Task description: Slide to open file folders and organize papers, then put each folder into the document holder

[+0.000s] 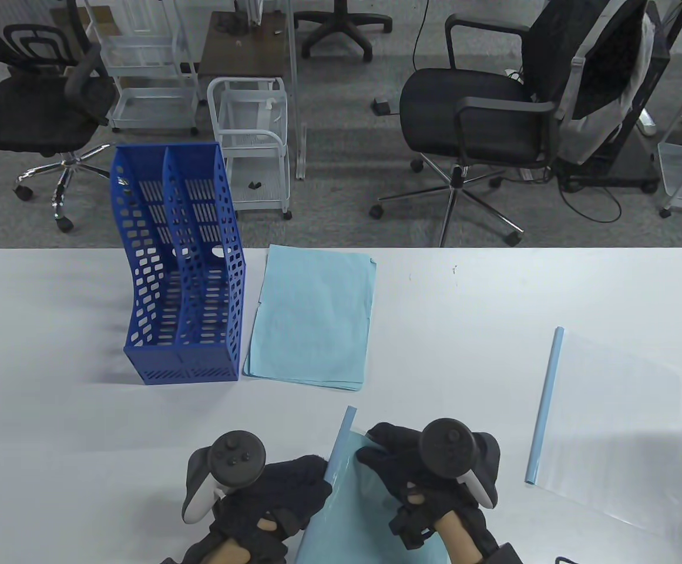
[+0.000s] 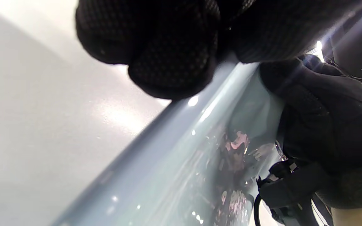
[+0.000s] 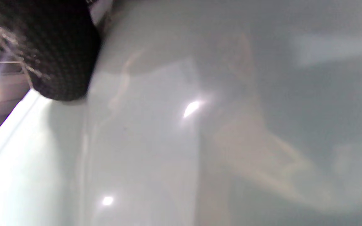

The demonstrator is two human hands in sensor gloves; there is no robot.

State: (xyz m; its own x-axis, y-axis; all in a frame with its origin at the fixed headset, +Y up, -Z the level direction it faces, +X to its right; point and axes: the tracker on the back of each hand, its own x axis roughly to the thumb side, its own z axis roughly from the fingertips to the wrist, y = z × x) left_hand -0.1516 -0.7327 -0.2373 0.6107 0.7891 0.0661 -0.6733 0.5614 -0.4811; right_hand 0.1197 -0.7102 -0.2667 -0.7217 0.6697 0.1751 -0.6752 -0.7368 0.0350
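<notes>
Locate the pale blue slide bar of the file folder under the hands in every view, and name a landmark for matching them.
Table view: the pale blue slide bar runs diagonally at bottom centre, between the left hand and the right hand.
Left wrist view: it crosses diagonally from lower left to upper centre, under the left fingers.
Right wrist view: not clearly visible; only blurred pale surface.
Shared landmark: the black glove.

Looks like an office: black swivel chairs [image 1: 481, 123] on grey carpet [image 1: 341, 200], white wire carts [image 1: 252, 141] behind a white table [image 1: 464, 305], with a blue document holder [image 1: 182, 276] and stacked papers [image 1: 311, 317] there.
</notes>
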